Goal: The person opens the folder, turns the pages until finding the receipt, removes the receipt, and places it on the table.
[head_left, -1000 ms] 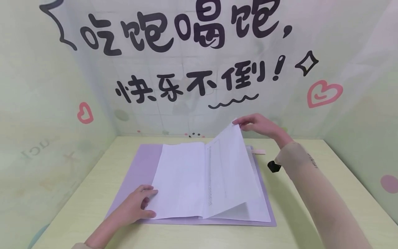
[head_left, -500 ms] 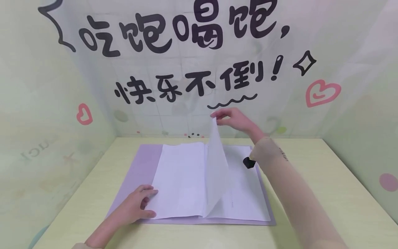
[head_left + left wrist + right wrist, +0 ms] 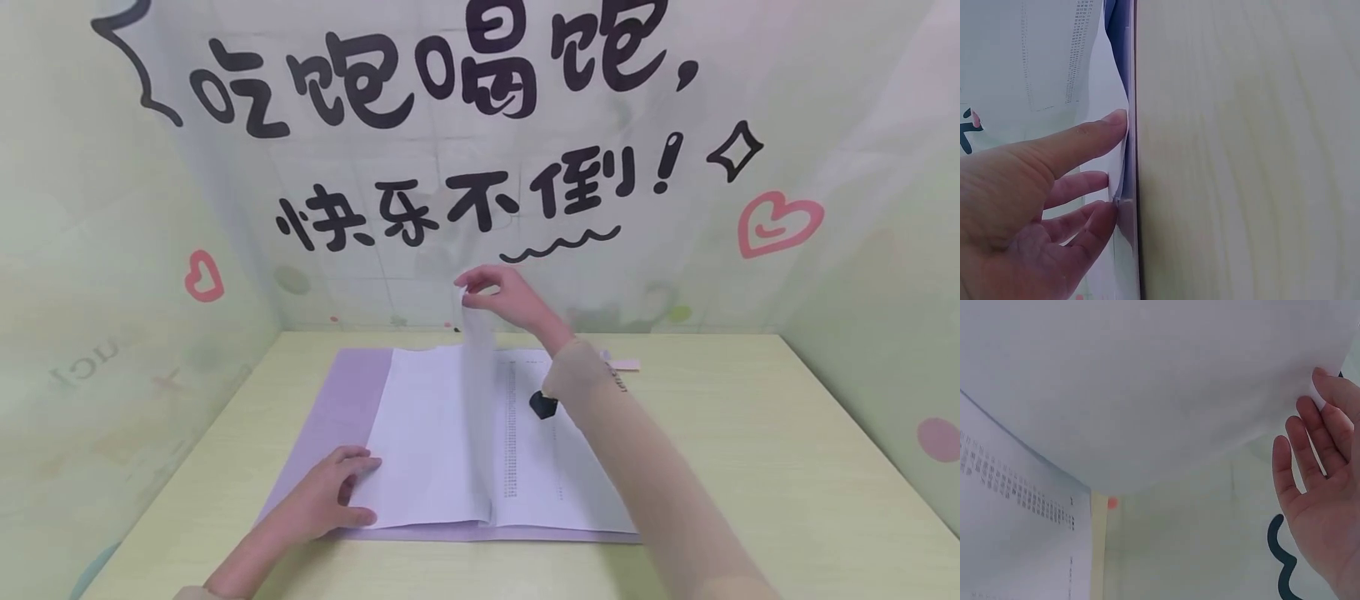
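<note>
An open purple-covered booklet (image 3: 358, 379) with white pages lies flat on the table. The thumb and forefinger of my right hand (image 3: 513, 300) pinch the top corner of a lifted page (image 3: 478, 392), which stands nearly upright just left of the spine. In the right wrist view, the broad blank side of that page (image 3: 1147, 394) hangs from the pinch, the other fingers spread loosely. My left hand (image 3: 322, 496) rests at the outer edge of the left page (image 3: 427, 433), fingertips along the paper's border. Columns of small print run down the right page (image 3: 517, 492), partly hidden by my right sleeve.
A pale pink tab (image 3: 627, 364) sticks out past the booklet's right side. Behind the light wood table (image 3: 757, 442) rises a printed backdrop (image 3: 420, 283) with black lettering and pink hearts. A black device (image 3: 543, 405) sits at my right wrist.
My right hand has swung the page from the right side up and over to the left, past the spine. The printed page beneath is now exposed. My left hand has stayed put.
</note>
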### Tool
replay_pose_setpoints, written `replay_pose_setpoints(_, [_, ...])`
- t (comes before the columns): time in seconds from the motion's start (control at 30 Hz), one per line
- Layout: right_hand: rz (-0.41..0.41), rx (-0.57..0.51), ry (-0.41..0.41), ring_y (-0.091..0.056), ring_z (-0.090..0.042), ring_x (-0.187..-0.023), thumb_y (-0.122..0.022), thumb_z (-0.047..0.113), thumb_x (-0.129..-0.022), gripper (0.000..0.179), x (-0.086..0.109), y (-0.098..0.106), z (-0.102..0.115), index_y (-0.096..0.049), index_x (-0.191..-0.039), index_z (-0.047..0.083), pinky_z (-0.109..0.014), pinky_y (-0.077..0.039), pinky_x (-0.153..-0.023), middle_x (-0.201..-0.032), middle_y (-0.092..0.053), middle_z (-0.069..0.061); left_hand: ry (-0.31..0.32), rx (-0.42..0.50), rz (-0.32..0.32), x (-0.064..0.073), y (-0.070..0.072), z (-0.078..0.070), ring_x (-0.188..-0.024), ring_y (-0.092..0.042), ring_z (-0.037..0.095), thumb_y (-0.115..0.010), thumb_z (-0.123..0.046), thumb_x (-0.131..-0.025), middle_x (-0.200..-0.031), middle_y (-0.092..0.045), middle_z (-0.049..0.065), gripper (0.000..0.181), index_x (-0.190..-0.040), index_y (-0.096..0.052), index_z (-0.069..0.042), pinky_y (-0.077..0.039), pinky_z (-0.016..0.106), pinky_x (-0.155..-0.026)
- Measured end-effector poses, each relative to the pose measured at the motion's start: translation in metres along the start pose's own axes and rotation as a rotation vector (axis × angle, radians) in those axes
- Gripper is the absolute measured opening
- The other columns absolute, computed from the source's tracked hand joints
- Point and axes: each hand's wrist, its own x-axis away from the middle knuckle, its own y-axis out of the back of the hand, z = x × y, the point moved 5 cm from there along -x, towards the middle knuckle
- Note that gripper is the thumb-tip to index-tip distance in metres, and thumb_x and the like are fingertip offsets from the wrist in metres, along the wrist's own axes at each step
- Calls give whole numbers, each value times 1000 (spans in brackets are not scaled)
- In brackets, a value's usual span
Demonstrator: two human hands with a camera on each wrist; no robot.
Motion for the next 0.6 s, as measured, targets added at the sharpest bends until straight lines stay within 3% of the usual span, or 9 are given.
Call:
replay_pose_setpoints(0.07, [13, 2, 15, -60, -21, -114, -70, 18, -91, 38, -3, -10, 0, -64, -127, 8, -40, -47, -103, -127, -65, -12, 4, -2, -1, 0, 0, 1, -118, -57, 37, -89, -28, -66, -136, -54, 23, 72, -128, -63, -1, -45, 57, -102])
replay_pose_setpoints(0.3, [83, -11, 39, -58, -23, -122, -74, 14, -88, 51, -7, -42, -2, -58, -136, 11, -41, -47, -105, -134, -62, -9, -17, -12, -17, -2, 0, 2, -120, -57, 37, -89, -29, -66, -136, -55, 21, 71, -128, -63, -3, -45, 56, -102])
replay_pose_setpoints(0.43, [128, 21, 33, -56, -24, -124, -74, 13, -87, 56, -8, -57, -4, -54, -139, 12, -39, -47, -106, -140, -57, -7, -31, -9, -27, -2, 1, 3, -104, -58, 19, -89, -28, -65, -133, -56, 19, 69, -125, -65, -3, -52, 38, -93])
replay_pose_setpoints(0.6, [162, 58, 22, -56, -24, -123, -75, 11, -87, 62, -9, -73, -8, -50, -143, 15, -37, -47, -105, -145, -52, -6, -50, 76, -11, -2, 2, 3, -76, -47, -1, -90, -24, -66, -120, -57, 16, 72, -123, -61, 9, -45, 19, -68])
